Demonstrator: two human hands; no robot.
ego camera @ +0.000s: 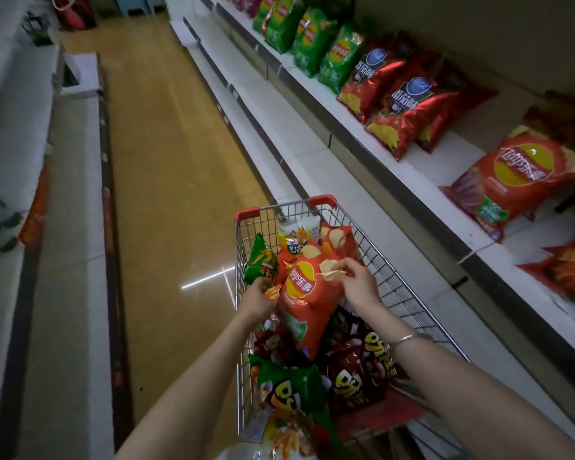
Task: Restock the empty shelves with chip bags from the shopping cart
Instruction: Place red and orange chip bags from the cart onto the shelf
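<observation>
The aisle floor fills the left. To its right stands the shopping cart, heaped with chip bags; the one being taken is the orange chip bag, which lies on top of the pile, tilted, its top end toward the cart's far edge.

The left hand has its fingers curled at that bag's left edge, closed on crinkled foil. I take this to be the bag's own side, though it could be a neighbour's. A small green bag leans against the cart's left wall just beyond it. The right hand pinches the bag near its top right, thumb and fingertips together on the foil.

My judgement: the step is lifting this bag clear of the cart. It is best done by raising it straight up until its lower end clears the dark bags beneath, so nothing gets dragged out. Hold it by the seams, not the puffed middle, so the chips are not crushed.

On the right, the shelf carries green bags toward its far end, then dark red bags, then a matching orange bag. The bare stretch beside that match looks like the natural spot for it, label facing the shelf's front edge.
</observation>
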